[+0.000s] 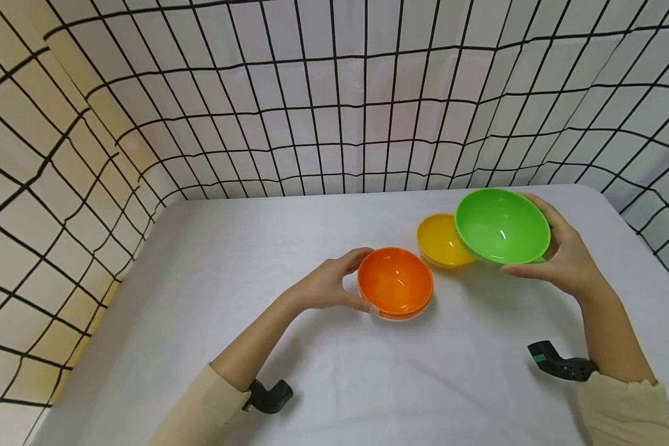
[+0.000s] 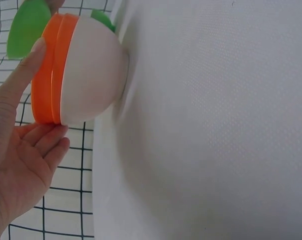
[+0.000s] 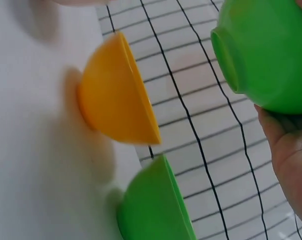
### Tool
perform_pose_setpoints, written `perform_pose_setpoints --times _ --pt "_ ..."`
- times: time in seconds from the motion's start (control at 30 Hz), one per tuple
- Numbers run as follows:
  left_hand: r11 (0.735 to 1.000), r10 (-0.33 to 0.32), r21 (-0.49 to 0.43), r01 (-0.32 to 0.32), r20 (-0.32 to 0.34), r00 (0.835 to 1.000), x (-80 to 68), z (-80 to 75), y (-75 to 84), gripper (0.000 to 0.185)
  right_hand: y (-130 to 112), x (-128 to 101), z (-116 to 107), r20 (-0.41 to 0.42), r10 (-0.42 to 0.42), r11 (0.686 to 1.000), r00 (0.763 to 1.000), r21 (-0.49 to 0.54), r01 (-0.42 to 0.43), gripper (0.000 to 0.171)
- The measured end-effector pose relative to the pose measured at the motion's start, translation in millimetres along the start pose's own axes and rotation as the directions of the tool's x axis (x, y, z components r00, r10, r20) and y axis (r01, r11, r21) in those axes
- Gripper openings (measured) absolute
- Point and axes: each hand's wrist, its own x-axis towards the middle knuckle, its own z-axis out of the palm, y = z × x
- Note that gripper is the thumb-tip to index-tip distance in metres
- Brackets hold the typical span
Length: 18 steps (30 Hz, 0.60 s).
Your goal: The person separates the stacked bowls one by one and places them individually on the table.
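My left hand [image 1: 331, 285] grips the orange bowl [image 1: 396, 282] at its rim, thumb on the near side and fingers on the far side. In the left wrist view two orange rims sit one above the other over a white bowl [image 2: 93, 72], which stands on the table. My right hand [image 1: 565, 254] holds a large green bowl [image 1: 502, 226] by its side, raised off the table. Beside it, a yellow bowl [image 1: 443, 241] stands on the table, partly covered in the head view. The right wrist view shows another green bowl [image 3: 153, 205] standing near the yellow one.
The white-covered table [image 1: 245, 248] stretches under everything. Black wire mesh [image 1: 334, 111] rises along the back and both sides, with pale sheeting behind it. A black camera [image 1: 270, 396] is strapped to the left wrist, another [image 1: 563, 365] to the right.
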Motion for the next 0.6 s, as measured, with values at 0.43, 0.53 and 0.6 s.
perform_pose_setpoints --times 0.43,0.53,0.6 --pt "1.0 0.006 0.012 -0.006 -0.011 1.0 -1.2 2.1 0.3 0.093 7.1 -11.9 -48.8 -0.122 0.075 0.981 0.99 -0.167 -0.095 0.103" --pt "1.0 0.003 0.012 -0.003 -0.011 1.0 -0.6 1.9 0.8 0.092 9.2 -17.1 -61.5 -0.174 0.116 0.956 0.978 -0.248 -0.157 0.101" --pt "1.0 -0.002 0.013 0.002 -0.009 1.0 0.1 1.9 1.2 0.093 11.4 -21.1 -70.0 -0.209 0.154 0.932 0.966 -0.294 -0.213 0.099"
